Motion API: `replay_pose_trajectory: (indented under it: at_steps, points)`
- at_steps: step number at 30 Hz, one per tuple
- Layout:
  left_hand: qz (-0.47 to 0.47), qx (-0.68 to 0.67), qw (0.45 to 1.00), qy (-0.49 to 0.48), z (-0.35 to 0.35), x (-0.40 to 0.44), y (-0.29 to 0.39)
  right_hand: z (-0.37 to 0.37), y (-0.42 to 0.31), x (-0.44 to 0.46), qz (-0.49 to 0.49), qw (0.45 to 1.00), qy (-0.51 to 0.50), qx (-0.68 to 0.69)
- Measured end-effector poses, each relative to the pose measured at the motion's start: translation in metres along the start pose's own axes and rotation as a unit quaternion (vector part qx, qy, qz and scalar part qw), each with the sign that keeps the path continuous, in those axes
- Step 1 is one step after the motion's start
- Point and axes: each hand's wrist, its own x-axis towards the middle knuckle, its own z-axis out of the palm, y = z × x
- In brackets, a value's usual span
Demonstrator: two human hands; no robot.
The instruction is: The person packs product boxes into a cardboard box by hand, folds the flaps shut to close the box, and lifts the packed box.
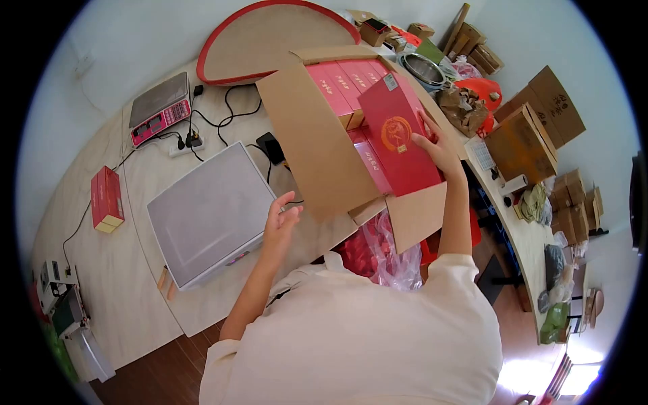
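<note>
My right hand [435, 143] grips the right edge of a red gift box [405, 145] with a gold round emblem, thumb on its face. That box lies tilted over an open cardboard carton [320, 142] holding several other red boxes [344, 81]. My left hand [282, 219] is raised with fingers apart, holding nothing, between the carton's left flap and a large grey-topped scale [212, 209].
A small red box [106, 199] and a pink-fronted scale [160, 108] sit on the table at left, with black cables and a phone [270, 147] nearby. A round red-rimmed tray [277, 37] stands behind. Brown cartons [520, 145] line the right side.
</note>
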Motion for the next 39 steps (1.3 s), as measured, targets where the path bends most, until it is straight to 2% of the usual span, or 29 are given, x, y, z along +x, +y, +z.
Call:
replay_pose_trajectory:
  at_steps: [1,2,5,8,11,13,15,17,19,21,22,27,29,31,33,35,37,38,39]
  points:
    - [-0.014,0.003,1.000,0.015,0.000,0.001,-0.002,-0.004,0.006,0.015,0.011,0.981,0.013,-0.192]
    - [-0.016,0.004,1.000,0.019,-0.001,0.004,-0.006,-0.002,0.010,0.026,0.008,0.962,0.027,-0.273]
    - [-0.011,-0.020,0.998,0.061,-0.004,0.011,-0.017,0.004,0.049,0.061,0.021,0.938,0.015,-0.345]
    - [-0.035,-0.016,0.994,0.100,-0.005,0.016,-0.016,0.011,0.065,0.081,0.015,0.917,0.007,-0.398]
    - [-0.037,0.008,0.992,0.119,-0.009,0.023,-0.019,0.020,0.054,0.085,0.043,0.921,0.014,-0.387]
    - [-0.076,0.025,0.988,0.134,-0.013,0.026,-0.024,0.022,0.074,0.085,0.025,0.922,0.029,-0.384]
    - [-0.084,0.014,0.988,0.130,-0.016,0.026,-0.032,0.030,0.092,0.076,0.009,0.922,0.043,-0.384]
    - [-0.100,0.004,0.987,0.125,-0.017,0.028,-0.038,0.044,0.110,0.062,-0.036,0.911,0.104,-0.397]
    - [-0.109,-0.003,0.988,0.107,-0.018,0.025,-0.043,0.060,0.135,0.056,-0.026,0.916,0.097,-0.389]
    - [-0.115,0.000,0.989,0.095,-0.016,0.025,-0.041,0.075,0.147,0.048,-0.086,0.856,0.128,-0.493]
    - [-0.113,0.000,0.990,0.086,-0.016,0.025,-0.039,0.076,0.146,0.051,-0.050,0.871,0.109,-0.477]
    - [-0.115,-0.004,0.990,0.081,-0.031,0.019,-0.033,0.087,0.147,0.055,-0.019,0.864,0.104,-0.492]
    - [-0.106,-0.021,0.989,0.100,-0.044,0.014,-0.032,0.098,0.149,0.052,-0.026,0.867,0.154,-0.474]
    - [-0.102,-0.018,0.985,0.136,-0.062,0.001,-0.024,0.113,0.124,0.049,-0.123,0.890,0.148,-0.412]
    - [-0.077,-0.030,0.976,0.200,-0.091,-0.011,-0.023,0.152,0.067,0.038,-0.120,0.915,0.159,-0.351]
    - [-0.058,-0.044,0.961,0.266,-0.134,-0.028,-0.023,0.194,0.018,0.015,-0.213,0.929,0.167,-0.254]
    - [0.028,-0.032,0.954,0.297,-0.186,-0.028,-0.023,0.253,-0.027,0.017,-0.266,0.937,0.096,-0.203]
    - [0.037,-0.042,0.946,0.319,-0.212,-0.036,-0.020,0.281,-0.048,0.013,-0.277,0.944,0.051,-0.171]
    - [0.049,-0.044,0.921,0.383,-0.243,-0.060,-0.005,0.317,-0.078,0.011,-0.303,0.939,0.028,-0.164]
